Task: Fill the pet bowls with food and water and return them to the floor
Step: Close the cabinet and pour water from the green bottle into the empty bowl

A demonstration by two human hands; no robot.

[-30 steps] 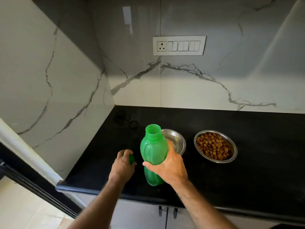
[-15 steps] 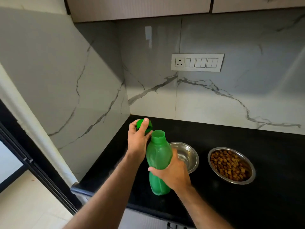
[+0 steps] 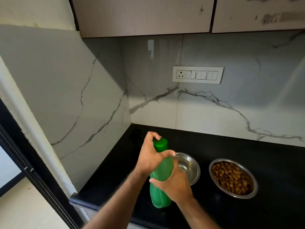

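A green plastic bottle (image 3: pixel 160 192) stands upright on the black counter (image 3: pixel 272 166) near its front edge. My right hand (image 3: pixel 175 184) grips the bottle's middle. My left hand (image 3: pixel 151 154) wraps the green cap (image 3: pixel 160 143), which sits on the bottle's neck. Just behind and right of the bottle is a steel bowl (image 3: pixel 188 167), shiny inside, partly hidden by my right hand. Farther right a second steel bowl (image 3: pixel 233 178) holds brown kibble.
Marble-look walls close the counter at the back and left, meeting in a corner. A switch panel (image 3: pixel 198 75) sits on the back wall under wall cabinets (image 3: pixel 143 15). A dark door frame (image 3: pixel 24 156) and pale floor (image 3: pixel 24 210) lie to the left.
My left hand picked the green cap up from the counter, lifted it and set it on the bottle's open neck. My right hand kept hold of the bottle. The view tilted upward.
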